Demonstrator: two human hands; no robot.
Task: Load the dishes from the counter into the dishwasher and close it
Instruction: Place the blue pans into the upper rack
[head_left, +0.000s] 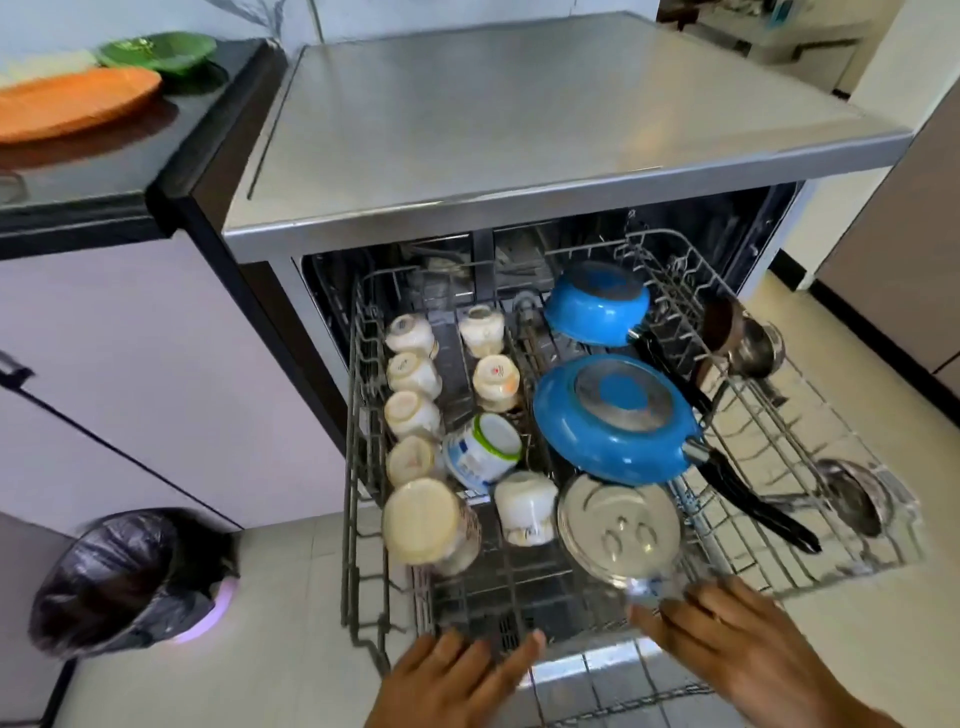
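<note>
The dishwasher's upper rack (363, 519) is pulled out and holds several upturned cream cups (413, 374), a large cream jar (426, 522), a white tub with a green rim (483, 452), two blue pans (613, 415) and a steel lid (618, 525). My left hand (457, 675) hovers with straight fingers at the rack's front edge. My right hand (727, 639) touches a clear glass (649, 584) at the front right, fingers relaxed. An orange plate (72, 101) and a green plate (161, 49) sit on the black counter (130, 171) at upper left.
A steel ladle (852, 499) and a small steel pot (748, 343) lie at the rack's right side. A bin lined with a black bag (124, 577) stands on the floor at left. The dishwasher's grey top (519, 114) is bare. A lower rack (623, 701) shows below.
</note>
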